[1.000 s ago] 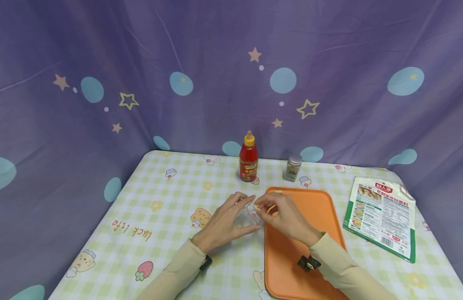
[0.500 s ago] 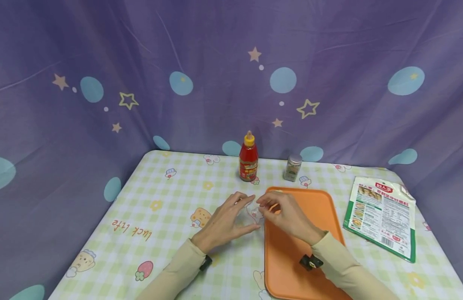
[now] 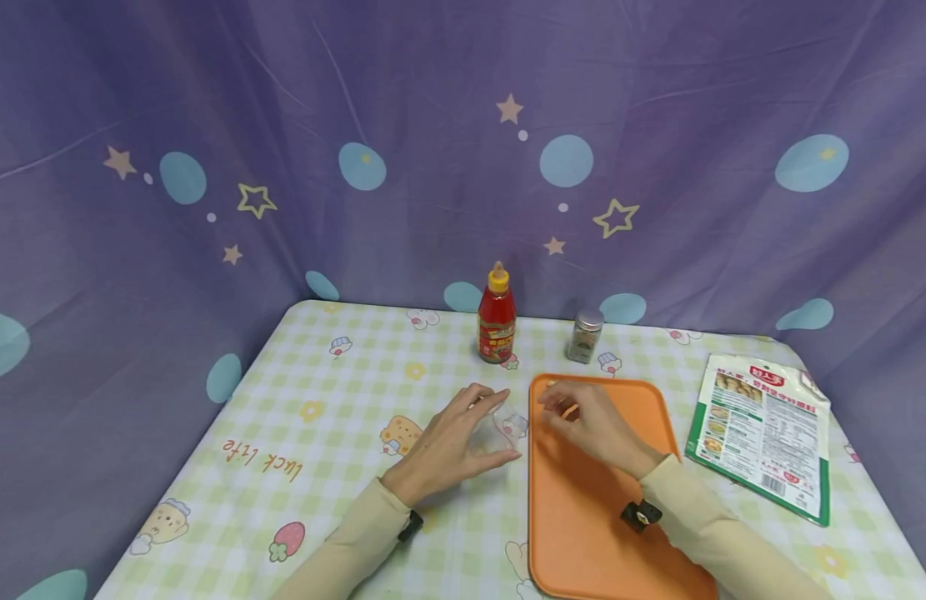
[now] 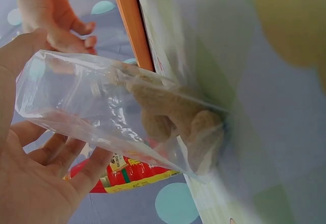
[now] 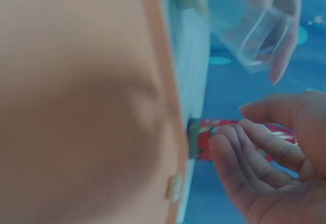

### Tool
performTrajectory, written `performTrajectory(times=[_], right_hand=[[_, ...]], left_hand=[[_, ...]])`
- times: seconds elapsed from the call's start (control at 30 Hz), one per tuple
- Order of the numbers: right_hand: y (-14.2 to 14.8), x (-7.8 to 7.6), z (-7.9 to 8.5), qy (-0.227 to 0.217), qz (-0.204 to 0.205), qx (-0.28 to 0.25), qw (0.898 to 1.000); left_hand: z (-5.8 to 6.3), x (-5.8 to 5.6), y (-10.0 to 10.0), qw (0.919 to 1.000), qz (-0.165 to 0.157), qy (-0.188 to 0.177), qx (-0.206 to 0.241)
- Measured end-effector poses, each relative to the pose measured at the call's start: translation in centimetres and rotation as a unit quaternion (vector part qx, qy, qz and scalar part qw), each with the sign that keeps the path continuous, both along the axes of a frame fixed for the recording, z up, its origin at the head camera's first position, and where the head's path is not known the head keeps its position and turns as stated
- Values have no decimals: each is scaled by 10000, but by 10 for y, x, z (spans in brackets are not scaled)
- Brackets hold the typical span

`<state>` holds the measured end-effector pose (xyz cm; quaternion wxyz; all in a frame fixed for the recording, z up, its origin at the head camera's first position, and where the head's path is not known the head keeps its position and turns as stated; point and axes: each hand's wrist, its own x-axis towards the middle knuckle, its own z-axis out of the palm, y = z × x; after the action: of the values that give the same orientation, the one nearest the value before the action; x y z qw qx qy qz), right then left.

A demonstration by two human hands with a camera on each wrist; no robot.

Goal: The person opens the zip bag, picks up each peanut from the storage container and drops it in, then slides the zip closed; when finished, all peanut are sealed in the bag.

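A clear plastic bag (image 4: 76, 96) stands on the tablecloth, its mouth spread. Light brown lumpy pieces (image 4: 173, 107) lie in its bottom. My left hand (image 3: 447, 442) curves round the bag near the mouth, thumb on one side and fingers on the other. Over the far left part of an orange tray (image 3: 575, 533) is my right hand (image 3: 593, 425), its fingers loosely bent and nothing between them. In the right wrist view a small pale piece (image 5: 174, 187) lies by the tray's edge; the right hand partly covers it in the head view.
Behind the hands stands a red sauce bottle (image 3: 497, 321) with a yellow cap. A small spice jar (image 3: 586, 336) is to its right. The green and white food packet (image 3: 763, 433) lies flat right of the tray. A purple curtain (image 3: 432, 100) hangs behind the table.
One second ago my right hand held a small pale piece at the bag's mouth. It has let go of it and moved right, over the tray. The left hand has stayed still.
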<state>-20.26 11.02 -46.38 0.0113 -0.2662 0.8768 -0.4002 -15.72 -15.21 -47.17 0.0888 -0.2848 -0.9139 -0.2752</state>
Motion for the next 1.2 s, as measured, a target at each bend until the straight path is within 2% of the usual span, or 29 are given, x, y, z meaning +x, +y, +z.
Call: performTrajectory(times=[0.27, 0.43, 0.6, 0.73, 1.2], right_hand=[[14, -23, -25, 36, -236, -16, 9997], [20, -36, -34, -22, -511, -101, 9986], [22, -43, -38, -13, -696, -91, 9975], [21, -50, -40, 175, -767, -99, 9968], [12, -60, -40, 10, -477, 122, 9988]], left_hand=[[-2, 2, 0, 10000, 32, 27, 63], [-3, 4, 0, 10000, 1, -23, 77], [-3, 6, 0, 9999, -12, -89, 47], [-2, 5, 0, 9999, -25, -127, 64], [0, 1, -1, 10000, -27, 30, -5]])
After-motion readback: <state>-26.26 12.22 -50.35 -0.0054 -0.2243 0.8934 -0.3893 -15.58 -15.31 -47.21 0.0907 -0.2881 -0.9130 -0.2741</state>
